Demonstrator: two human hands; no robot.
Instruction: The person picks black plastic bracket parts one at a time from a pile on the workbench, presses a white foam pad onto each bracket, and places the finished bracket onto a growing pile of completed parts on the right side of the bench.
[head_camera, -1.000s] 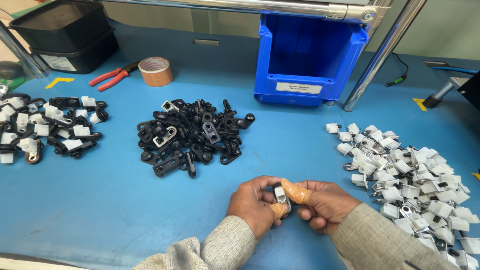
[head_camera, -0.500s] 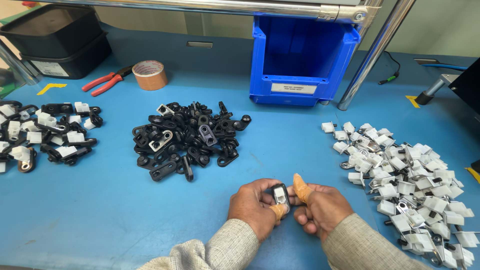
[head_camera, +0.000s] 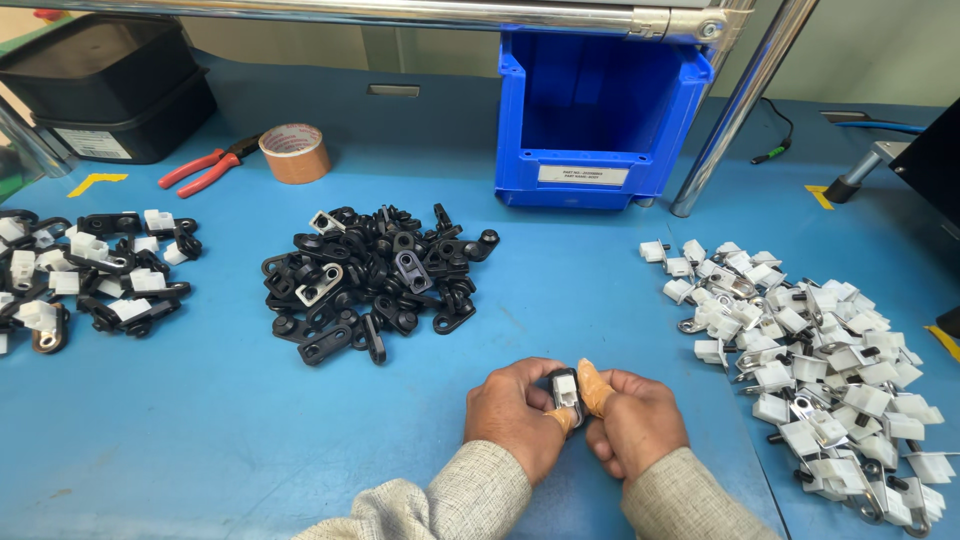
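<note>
Both hands work at the bench's (head_camera: 200, 450) near edge, with bare blue surface to their left and ahead. The left hand (head_camera: 515, 415) and right hand (head_camera: 635, 425) meet, fingers (head_camera: 594, 388) closed tight on one small black-and-white clip (head_camera: 566, 390) between them. Black parts (head_camera: 370, 280) lie ahead, white parts (head_camera: 810, 350) just right.

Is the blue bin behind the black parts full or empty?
Empty, as far as visible: the blue bin shows only bare blue inner walls through its open front.
</note>
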